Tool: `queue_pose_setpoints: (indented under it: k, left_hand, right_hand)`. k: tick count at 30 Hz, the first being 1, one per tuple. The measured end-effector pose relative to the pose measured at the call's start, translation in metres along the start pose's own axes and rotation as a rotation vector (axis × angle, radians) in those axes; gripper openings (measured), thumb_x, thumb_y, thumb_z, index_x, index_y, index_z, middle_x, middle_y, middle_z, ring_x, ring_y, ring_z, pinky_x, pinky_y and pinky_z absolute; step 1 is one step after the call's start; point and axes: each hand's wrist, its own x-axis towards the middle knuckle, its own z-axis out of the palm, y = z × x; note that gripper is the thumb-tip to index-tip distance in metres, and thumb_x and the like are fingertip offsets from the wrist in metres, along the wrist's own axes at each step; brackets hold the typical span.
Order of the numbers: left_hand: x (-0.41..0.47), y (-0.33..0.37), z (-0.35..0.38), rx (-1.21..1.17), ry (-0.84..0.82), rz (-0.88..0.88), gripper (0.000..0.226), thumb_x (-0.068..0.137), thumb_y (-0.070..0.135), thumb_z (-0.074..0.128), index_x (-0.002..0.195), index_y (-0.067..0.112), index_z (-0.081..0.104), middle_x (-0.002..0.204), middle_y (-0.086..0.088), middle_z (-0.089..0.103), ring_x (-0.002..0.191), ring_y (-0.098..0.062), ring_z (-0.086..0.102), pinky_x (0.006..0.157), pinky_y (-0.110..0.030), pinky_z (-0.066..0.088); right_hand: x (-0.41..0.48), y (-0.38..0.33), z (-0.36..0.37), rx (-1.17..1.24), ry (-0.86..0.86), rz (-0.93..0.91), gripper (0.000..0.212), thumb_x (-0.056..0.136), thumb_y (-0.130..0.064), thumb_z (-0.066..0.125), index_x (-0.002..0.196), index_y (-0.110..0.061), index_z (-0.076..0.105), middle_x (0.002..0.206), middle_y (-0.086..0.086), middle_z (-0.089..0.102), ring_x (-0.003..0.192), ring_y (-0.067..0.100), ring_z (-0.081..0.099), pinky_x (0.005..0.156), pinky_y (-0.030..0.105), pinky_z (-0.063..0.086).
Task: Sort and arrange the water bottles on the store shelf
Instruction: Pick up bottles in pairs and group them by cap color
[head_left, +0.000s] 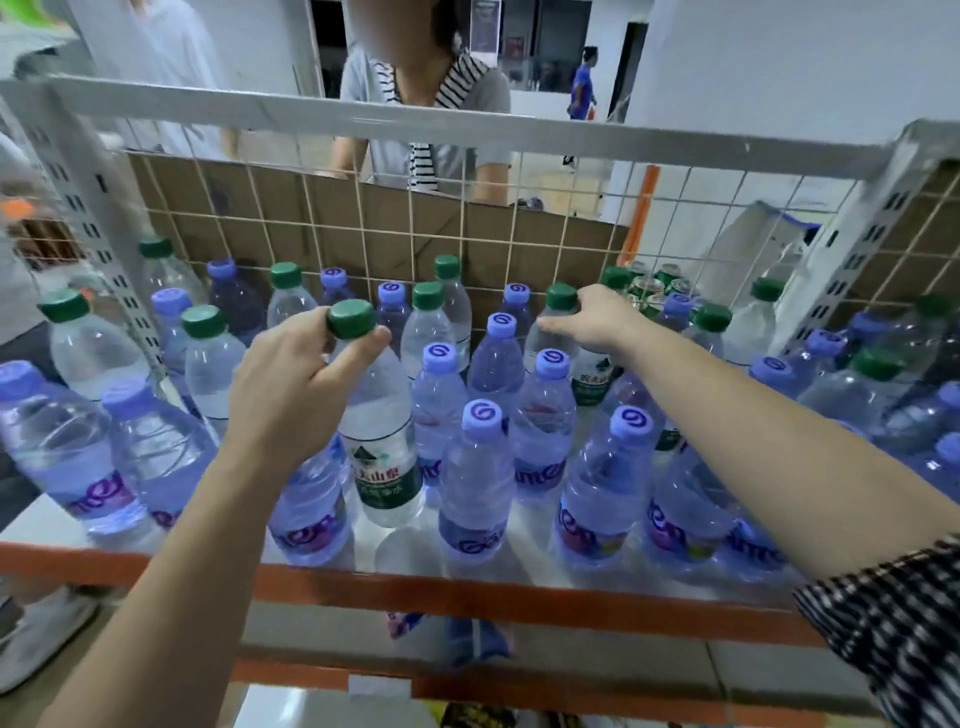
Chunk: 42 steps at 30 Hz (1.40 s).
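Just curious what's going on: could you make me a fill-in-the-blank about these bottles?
The left hand grips a bottle with a ____ cap.
The right hand holds a rear bottle whose cap colour is the ____.
The front bottle beside the left hand's has a ____ cap.
The shelf front edge is ____.
Missing: green; same; purple; orange.

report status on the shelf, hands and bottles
Left hand grips front green-cap bottle by the neck. Right hand grips rear green-cap bottle by the neck. Purple-cap bottles crowd around both, colours mixed.
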Motion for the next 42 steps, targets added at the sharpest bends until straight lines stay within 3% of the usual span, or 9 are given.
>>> queue_pose_setpoints:
  k: [5, 10, 14, 17, 24, 28, 35, 39, 42]
  left_hand:
    - [0.003, 0.008, 0.004, -0.088, 0.016, -0.026, 0.043, 0.080, 0.064, 0.039, 0.063, 0.025, 0.044, 0.061, 0.007, 0.047, 0.066, -0.023, 0.046, 0.059, -0.036, 0.032]
    - [0.013, 0.023, -0.001, -0.065, 0.070, -0.002, 0.059, 0.079, 0.066, 0.037, 0.073, 0.012, 0.059, 0.064, -0.001, 0.056, 0.069, -0.026, 0.052, 0.062, -0.040, 0.037]
    - [0.024, 0.041, -0.013, -0.145, 0.143, -0.008, 0.053, 0.079, 0.065, 0.043, 0.081, 0.018, 0.067, 0.072, -0.006, 0.067, 0.072, -0.029, 0.060, 0.067, -0.043, 0.045]
    - [0.031, 0.057, -0.023, -0.280, 0.222, -0.043, 0.042, 0.080, 0.062, 0.052, 0.094, 0.027, 0.070, 0.078, -0.003, 0.071, 0.079, -0.030, 0.066, 0.072, -0.044, 0.051]
    - [0.038, 0.101, -0.050, -0.369, 0.297, -0.044, 0.026, 0.085, 0.057, 0.052, 0.068, 0.043, 0.065, 0.068, 0.013, 0.069, 0.070, -0.023, 0.064, 0.072, -0.039, 0.050]
    - [0.031, 0.122, -0.060, -0.591, 0.207, -0.044, 0.026, 0.083, 0.057, 0.057, 0.070, 0.038, 0.067, 0.071, 0.005, 0.069, 0.071, -0.029, 0.068, 0.074, -0.051, 0.056]
    - [-0.024, 0.162, -0.048, -0.941, -0.002, -0.084, 0.024, 0.098, 0.026, 0.053, 0.079, 0.014, 0.059, 0.053, 0.001, 0.064, 0.046, -0.012, 0.062, 0.045, -0.021, 0.049]
    - [-0.063, 0.178, -0.019, -0.965, -0.182, -0.070, 0.039, 0.094, 0.038, 0.056, 0.073, 0.005, 0.058, 0.062, -0.018, 0.064, 0.052, -0.024, 0.061, 0.056, -0.029, 0.048]
    - [-0.089, 0.194, 0.008, -0.994, -0.294, -0.089, 0.041, 0.090, 0.044, 0.058, 0.071, 0.009, 0.060, 0.072, -0.033, 0.061, 0.057, -0.025, 0.059, 0.060, -0.035, 0.046]
  right_hand:
    - [0.011, 0.001, 0.010, 0.061, 0.033, 0.007, 0.032, 0.097, -0.041, 0.052, 0.100, -0.009, 0.049, 0.077, -0.001, 0.048, 0.067, 0.014, 0.046, 0.051, 0.026, 0.029]
    - [0.013, 0.006, -0.002, 0.116, 0.154, -0.110, 0.033, 0.095, -0.040, 0.056, 0.098, -0.008, 0.059, 0.090, 0.006, 0.057, 0.087, 0.025, 0.054, 0.068, 0.029, 0.033]
    - [0.005, 0.000, -0.037, 0.180, 0.277, -0.234, 0.031, 0.094, -0.040, 0.059, 0.093, -0.009, 0.062, 0.084, 0.004, 0.060, 0.080, 0.024, 0.054, 0.060, 0.030, 0.032]
    - [0.000, -0.003, -0.063, 0.313, 0.360, -0.371, 0.039, 0.091, -0.042, 0.061, 0.104, -0.006, 0.065, 0.095, 0.007, 0.068, 0.088, 0.026, 0.063, 0.072, 0.034, 0.045]
    - [-0.057, -0.015, -0.121, 0.635, 0.320, -0.628, 0.033, 0.092, -0.046, 0.059, 0.109, -0.018, 0.061, 0.104, -0.005, 0.067, 0.102, 0.017, 0.064, 0.098, 0.038, 0.050]
    - [-0.107, -0.024, -0.136, 0.759, 0.307, -0.661, 0.018, 0.097, -0.038, 0.053, 0.108, -0.025, 0.057, 0.097, -0.009, 0.063, 0.095, 0.016, 0.069, 0.081, 0.033, 0.055]
    - [-0.192, 0.001, -0.121, 0.834, 0.268, -0.496, 0.021, 0.100, -0.034, 0.048, 0.109, -0.017, 0.055, 0.099, 0.001, 0.062, 0.075, 0.007, 0.069, 0.054, 0.013, 0.052]
    - [-0.237, 0.042, -0.112, 0.856, 0.266, -0.366, 0.030, 0.097, -0.036, 0.052, 0.119, -0.015, 0.056, 0.101, 0.001, 0.067, 0.072, 0.007, 0.070, 0.058, 0.018, 0.054]
    - [-0.261, 0.086, -0.106, 0.928, 0.259, -0.253, 0.020, 0.093, -0.036, 0.060, 0.107, -0.022, 0.060, 0.080, 0.002, 0.070, 0.072, 0.018, 0.070, 0.069, 0.037, 0.057]
